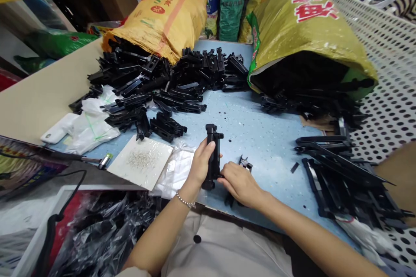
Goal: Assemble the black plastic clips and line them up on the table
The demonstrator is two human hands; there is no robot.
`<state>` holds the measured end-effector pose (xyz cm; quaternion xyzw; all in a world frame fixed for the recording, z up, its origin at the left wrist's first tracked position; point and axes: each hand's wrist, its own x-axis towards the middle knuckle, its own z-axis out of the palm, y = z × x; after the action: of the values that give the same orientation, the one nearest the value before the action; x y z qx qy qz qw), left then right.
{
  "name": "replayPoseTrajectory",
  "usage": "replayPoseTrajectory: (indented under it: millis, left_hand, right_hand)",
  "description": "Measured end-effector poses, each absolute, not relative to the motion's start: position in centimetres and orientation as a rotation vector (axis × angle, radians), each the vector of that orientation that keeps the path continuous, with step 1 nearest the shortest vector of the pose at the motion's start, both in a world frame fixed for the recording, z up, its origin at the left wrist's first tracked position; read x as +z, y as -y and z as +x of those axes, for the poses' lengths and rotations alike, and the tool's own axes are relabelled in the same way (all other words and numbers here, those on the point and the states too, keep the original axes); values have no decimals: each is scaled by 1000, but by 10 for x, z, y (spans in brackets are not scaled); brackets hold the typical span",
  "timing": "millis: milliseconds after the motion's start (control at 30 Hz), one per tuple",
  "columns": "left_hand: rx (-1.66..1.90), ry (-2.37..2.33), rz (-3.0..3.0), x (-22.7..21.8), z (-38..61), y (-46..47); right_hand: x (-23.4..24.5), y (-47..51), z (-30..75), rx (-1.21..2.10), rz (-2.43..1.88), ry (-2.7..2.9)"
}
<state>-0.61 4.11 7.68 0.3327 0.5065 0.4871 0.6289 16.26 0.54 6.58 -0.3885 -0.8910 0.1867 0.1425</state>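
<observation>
My left hand is wrapped round a long black plastic part that stands roughly upright on the light blue table. My right hand is curled beside the lower end of that part, fingers pressed against it, with another small black piece just behind the knuckles. What the right fingers pinch is hidden. A white square tile sprinkled with tiny screws lies left of my left hand.
A heap of black plastic parts spills from a yellow sack at the back. A second sack lies at right, with long black strips piled near a perforated white panel. White plastic bags lie at left.
</observation>
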Motion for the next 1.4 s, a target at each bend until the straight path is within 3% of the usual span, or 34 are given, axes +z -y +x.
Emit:
replayPoseTrajectory:
  millis: [133, 300, 500, 667, 833, 1067, 1233, 1400]
  left_hand:
    - [1168, -1268, 826, 43, -7, -43]
    - [1156, -1333, 1132, 2, 25, -16]
    - [1149, -1254, 1060, -8, 30, -14]
    - [1343, -1159, 645, 10, -13, -55]
    - [1434, -1016, 492, 42, -11, -68]
    - [1036, -809, 470, 77, 15, -23]
    - [1111, -938, 458, 76, 13, -25]
    - [1137, -967, 471, 81, 3, -35]
  right_hand:
    - [81, -47, 150, 649, -1309, 2692]
    - [92, -152, 91, 410, -1595, 2458]
    - [76, -215, 52, 394, -1607, 2444]
    - [65, -172, 89, 505, -1628, 2423]
    - [69, -93, 138, 895, -1304, 2337]
    - [81, -96, 160, 128, -1093, 2211]
    - [82, -86, 158, 361, -1277, 2216]
    - [73, -28, 156, 382, -903, 2475]
